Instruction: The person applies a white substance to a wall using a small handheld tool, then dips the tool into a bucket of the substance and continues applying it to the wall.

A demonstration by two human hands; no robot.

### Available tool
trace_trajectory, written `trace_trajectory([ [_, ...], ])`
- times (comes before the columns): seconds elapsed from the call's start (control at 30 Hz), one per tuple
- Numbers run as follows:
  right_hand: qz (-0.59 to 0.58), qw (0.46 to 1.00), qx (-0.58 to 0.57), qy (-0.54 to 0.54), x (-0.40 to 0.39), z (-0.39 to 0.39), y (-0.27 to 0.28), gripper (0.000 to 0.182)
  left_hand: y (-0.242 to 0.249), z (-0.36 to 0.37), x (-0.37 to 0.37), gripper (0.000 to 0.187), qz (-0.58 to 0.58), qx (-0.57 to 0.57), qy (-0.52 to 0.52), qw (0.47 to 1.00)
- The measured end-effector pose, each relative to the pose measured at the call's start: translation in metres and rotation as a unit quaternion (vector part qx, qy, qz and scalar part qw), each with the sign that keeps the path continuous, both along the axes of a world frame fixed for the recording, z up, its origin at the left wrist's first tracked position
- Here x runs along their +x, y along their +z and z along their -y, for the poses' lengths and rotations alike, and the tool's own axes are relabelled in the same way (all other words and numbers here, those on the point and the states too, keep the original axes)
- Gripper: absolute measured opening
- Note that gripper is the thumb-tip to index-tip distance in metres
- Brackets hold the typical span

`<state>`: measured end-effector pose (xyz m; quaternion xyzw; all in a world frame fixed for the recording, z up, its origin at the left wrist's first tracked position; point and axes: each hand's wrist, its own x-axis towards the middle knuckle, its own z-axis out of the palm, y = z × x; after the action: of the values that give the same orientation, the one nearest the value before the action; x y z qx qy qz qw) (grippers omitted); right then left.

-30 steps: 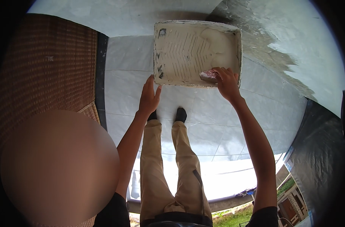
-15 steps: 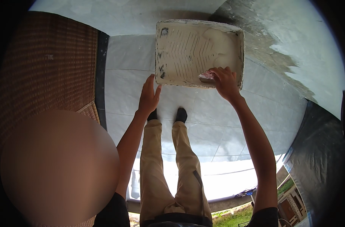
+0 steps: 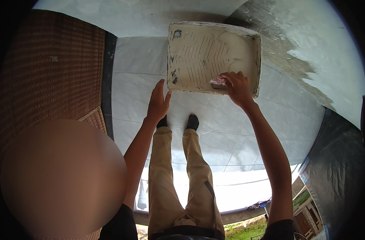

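Observation:
A paint tray [image 3: 171,60] with a ribbed floor and paint-crusted rim lies in front of me, coated with off-white paint. My right hand [image 3: 239,88] reaches over its near right part, fingers curled round a small pinkish, paint-smeared piece [image 3: 217,81]. What kind of thing this is I cannot tell, as my fingers hide part of it. Just off the tray's near left corner is my left hand [image 3: 157,102], holding nothing, with the thumb apart from the stretched fingers.
Grey floor tiles [image 3: 138,96] stretch around my feet. Along the left runs a brown woven surface [image 3: 54,72] with a dark edge. A patchy painted wall [image 3: 326,60] rises at the right, and a black sheet [image 3: 330,160] hangs below it. A blurred round patch covers the lower left.
The tray sits slightly farther right in view, with a wider gap to my left fingers. Both hands keep nearly the same place and pose.

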<state>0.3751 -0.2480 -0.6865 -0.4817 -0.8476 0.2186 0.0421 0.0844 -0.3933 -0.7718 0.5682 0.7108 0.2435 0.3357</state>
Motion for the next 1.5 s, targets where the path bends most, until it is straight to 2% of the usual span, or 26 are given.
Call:
trace_trajectory([
  [0.23,0.013,1.0,-0.026,-0.006,-0.003,-0.001,0.005,0.023,-0.001,0.001,0.002,0.055,0.01,0.003,-0.001,1.0],
  [0.53,-0.026,0.999,-0.019,0.008,-0.005,-0.004,-0.003,0.027,-0.003,0.0,0.002,0.054,0.013,0.002,-0.001,1.0],
  [0.9,-0.039,0.995,-0.084,0.02,-0.007,-0.018,-0.006,0.024,-0.001,-0.002,0.003,0.054,0.024,0.006,0.001,1.0],
  [1.5,-0.041,0.994,-0.1,0.03,-0.009,-0.02,0.001,0.022,-0.005,-0.008,0.004,0.052,0.034,0.017,-0.009,0.999],
])
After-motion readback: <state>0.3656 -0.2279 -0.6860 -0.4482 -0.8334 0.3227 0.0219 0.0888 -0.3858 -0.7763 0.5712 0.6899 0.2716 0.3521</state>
